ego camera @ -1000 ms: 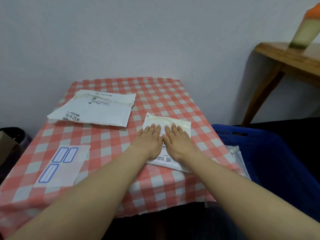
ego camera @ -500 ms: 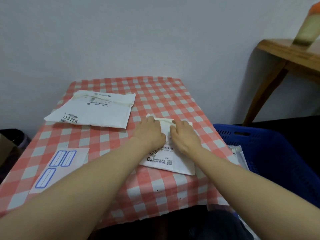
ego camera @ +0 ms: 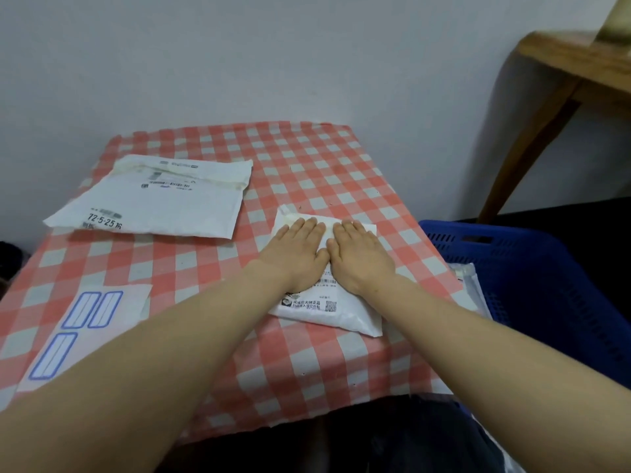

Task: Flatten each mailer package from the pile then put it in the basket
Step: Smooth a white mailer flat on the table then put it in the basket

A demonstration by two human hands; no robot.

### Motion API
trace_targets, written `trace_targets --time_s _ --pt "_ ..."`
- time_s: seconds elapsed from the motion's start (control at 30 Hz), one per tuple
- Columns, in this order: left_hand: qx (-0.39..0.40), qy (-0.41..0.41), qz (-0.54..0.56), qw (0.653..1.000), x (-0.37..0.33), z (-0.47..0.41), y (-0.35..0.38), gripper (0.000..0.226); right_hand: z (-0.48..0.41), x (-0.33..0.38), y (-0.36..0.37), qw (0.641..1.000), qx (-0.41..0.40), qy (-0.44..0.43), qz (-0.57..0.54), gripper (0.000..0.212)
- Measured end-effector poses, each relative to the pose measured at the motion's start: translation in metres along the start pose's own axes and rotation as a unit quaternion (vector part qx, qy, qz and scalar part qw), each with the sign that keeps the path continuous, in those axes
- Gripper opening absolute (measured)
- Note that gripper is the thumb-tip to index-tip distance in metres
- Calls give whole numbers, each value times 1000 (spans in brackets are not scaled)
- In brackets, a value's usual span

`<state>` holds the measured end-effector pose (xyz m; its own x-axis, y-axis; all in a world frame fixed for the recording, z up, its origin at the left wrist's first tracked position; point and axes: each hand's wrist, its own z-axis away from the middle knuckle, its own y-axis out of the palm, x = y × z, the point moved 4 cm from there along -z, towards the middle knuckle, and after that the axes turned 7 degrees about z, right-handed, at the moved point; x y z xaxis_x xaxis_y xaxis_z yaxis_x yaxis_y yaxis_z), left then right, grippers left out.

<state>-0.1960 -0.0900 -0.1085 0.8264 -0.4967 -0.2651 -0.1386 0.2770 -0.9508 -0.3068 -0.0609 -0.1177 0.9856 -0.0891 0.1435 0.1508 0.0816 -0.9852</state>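
White and puffy, the small plastic mailer package (ego camera: 341, 315) lies on the red-and-white checked tablecloth (ego camera: 307, 165), with the blue perforated plastic basket (ego camera: 532, 268) at its 3 o'clock. Pressed unevenly, trapped air may bulge into the uncovered 6 o'clock end, or the slick bag may skid on the cloth. It sits under both palms: left hand (ego camera: 293, 259) and right hand (ego camera: 360, 259) rest side by side, fingers (ego camera: 304, 228) straight and flat, tips at its 12 o'clock edge, gripping nothing

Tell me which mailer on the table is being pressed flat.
The small mailer nearest the basket, under the left hand and right hand. The large mailer and the blue-boxed mailer lie untouched.
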Motion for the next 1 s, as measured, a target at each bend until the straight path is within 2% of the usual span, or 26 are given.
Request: trace_targets --time_s 0.1,0.2,0.3,0.4,0.47,0.57,0.7,0.73,0.8,0.9,1.0 --pt "5 -5 5 1000 2 -1 2 56 2 2 1 1000 -12 -1 1 54" --pt "39 -18 48 998 5 -5 -2 55 3 2 -4 999 32 -6 -20 55" --pt "10 -16 106 994 10 -2 -23 52 15 7 -23 998 41 3 -40 60" --pt "0 -7 -5 1000 16 3 -30 56 43 27 -22 999 40 -35 5 69" --pt "33 -30 -35 998 21 4 -23 59 58 36 -7 997 46 -54 37 73" --pt "65 -42 -26 997 25 1 -14 59 56 33 5 996 20 -53 71 75" --pt "54 -44 -3 998 27 2 -8 57 53 35 10 995 5 -55 86 95" --pt "51 -41 0 998 27 3 -7 57 54 35 11 995 7 -54 86 91" --pt "49 -39 0 998 28 3 -6 57 54 35 10 996 10 -53 76 78" --pt "38 -66 10 997 25 7 -10 59 53 34 5 997 35 -59 38 76" --pt "-41 -146 71 986 25 13 -18 66 53 25 -5 997 46 -15 -67 78"
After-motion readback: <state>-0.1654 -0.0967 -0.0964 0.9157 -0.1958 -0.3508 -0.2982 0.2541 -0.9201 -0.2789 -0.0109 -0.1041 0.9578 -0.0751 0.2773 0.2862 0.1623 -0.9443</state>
